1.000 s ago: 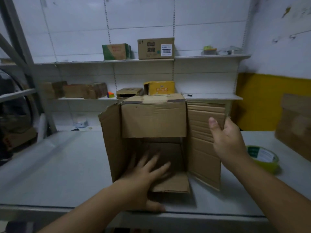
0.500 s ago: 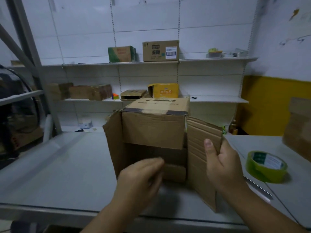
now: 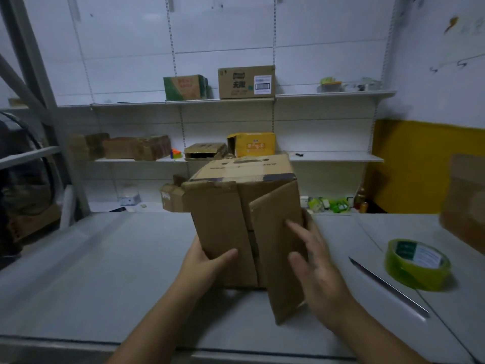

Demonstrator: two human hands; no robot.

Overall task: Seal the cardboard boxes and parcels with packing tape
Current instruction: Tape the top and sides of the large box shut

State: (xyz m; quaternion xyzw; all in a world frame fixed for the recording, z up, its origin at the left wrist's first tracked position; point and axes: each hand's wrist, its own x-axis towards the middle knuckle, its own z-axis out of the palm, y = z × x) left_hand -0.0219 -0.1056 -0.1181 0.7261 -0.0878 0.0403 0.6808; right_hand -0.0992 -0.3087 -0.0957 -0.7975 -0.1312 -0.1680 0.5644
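One cardboard box (image 3: pixel 236 203) stands between two grips: left grip (image 3: pixel 207 261) clasps its left side, right grip (image 3: pixel 315 261), fingers straight, seemingly presses the right flap (image 3: pixel 273 258). One tape roll (image 3: pixel 417 264) nearby.

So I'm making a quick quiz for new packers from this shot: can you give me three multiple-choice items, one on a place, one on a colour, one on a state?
1. Where does the tape roll lie?
A. On the table, right of the cardboard box
B. On the top shelf
C. Inside the box

2. What colour is the tape roll?
A. Red
B. Blue
C. Green

3. How is the box's right flap?
A. Taped flat
B. Ajar, not folded shut
C. Torn off

Answers: 1 A, it sits on the tabletop right of a thin blade; 2 C, its band is yellowish green; 3 B, the flap angles outward under the right hand, while the left hand holds the left flap shut.
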